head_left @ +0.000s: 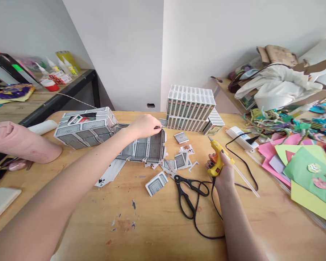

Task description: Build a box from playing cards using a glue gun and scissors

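My left hand [145, 127] reaches across to an open box made of playing cards [142, 149], and its fingers are pinched at the box's upper right edge. Grey patterned card backs cover the box; part of it is hidden behind my forearm. In my right hand [225, 172] is a yellow hot glue gun [216, 159], its nozzle pointing up and left, a clear glue stick [247, 181] trailing from its back. Between the hands lie black-handled scissors [186, 197], a loose card piece [157, 183] and several cut cards [181, 160].
A second card-covered box [84, 128] stands at left beside a pink roll [21, 141]. Card packs [190, 107] are stacked at the back. The glue gun's black cord loops near a white power strip [240, 137]. Coloured paper sheets [309, 174] lie at right.
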A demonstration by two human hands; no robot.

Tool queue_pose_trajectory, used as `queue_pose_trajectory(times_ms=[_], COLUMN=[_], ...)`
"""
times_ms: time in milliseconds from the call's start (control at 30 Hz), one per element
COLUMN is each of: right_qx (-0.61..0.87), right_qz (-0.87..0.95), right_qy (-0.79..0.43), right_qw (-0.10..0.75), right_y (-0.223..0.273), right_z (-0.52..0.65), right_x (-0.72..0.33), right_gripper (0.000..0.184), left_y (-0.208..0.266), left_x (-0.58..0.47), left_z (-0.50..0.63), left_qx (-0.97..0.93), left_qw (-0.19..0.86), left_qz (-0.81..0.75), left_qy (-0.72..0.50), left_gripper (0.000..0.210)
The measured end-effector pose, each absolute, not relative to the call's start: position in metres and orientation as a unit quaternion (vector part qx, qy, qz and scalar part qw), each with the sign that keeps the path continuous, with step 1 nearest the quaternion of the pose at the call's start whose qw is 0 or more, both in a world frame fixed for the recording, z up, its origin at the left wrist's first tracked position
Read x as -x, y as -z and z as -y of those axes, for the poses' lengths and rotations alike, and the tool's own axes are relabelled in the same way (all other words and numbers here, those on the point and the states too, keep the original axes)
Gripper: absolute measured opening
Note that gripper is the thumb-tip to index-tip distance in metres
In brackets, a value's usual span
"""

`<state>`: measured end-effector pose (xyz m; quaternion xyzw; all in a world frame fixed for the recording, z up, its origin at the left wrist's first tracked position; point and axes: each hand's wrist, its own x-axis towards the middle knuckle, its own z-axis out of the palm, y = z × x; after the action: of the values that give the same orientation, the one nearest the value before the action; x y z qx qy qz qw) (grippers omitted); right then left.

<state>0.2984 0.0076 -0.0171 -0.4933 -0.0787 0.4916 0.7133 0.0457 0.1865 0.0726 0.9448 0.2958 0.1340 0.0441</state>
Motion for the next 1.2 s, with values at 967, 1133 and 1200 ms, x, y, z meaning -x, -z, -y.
queue_pose_trajectory(times_ms=[967, 1133, 1200], right_qx=[0.921, 0.934, 0.935], right_qz=[0.330, 0.321, 0.315], right_qy=[-0.134, -0.134, -0.137], right_qw=[0.158, 0.088, 0.087], right_y=[0.015, 0.012, 0.012], right_z=[-0.002, 0.000, 0.001], right_x=[-0.309, -0.314, -0.316], right_gripper=[0.056, 0.066, 0.067], left_y=[-0.041, -0.039, -0.038], left_x=[-0.057, -0.058, -0.058], left_z=[-0.199, -0.199, -0.199], left_qx=[-0.919, -0.913, -0.911], left_qw=[0.145, 0.151, 0.152], left_qz=[-0.362, -0.374, -0.378], left_qy=[-0.062, -0.061, -0.060], left_gripper=[0.023, 0.020, 0.019])
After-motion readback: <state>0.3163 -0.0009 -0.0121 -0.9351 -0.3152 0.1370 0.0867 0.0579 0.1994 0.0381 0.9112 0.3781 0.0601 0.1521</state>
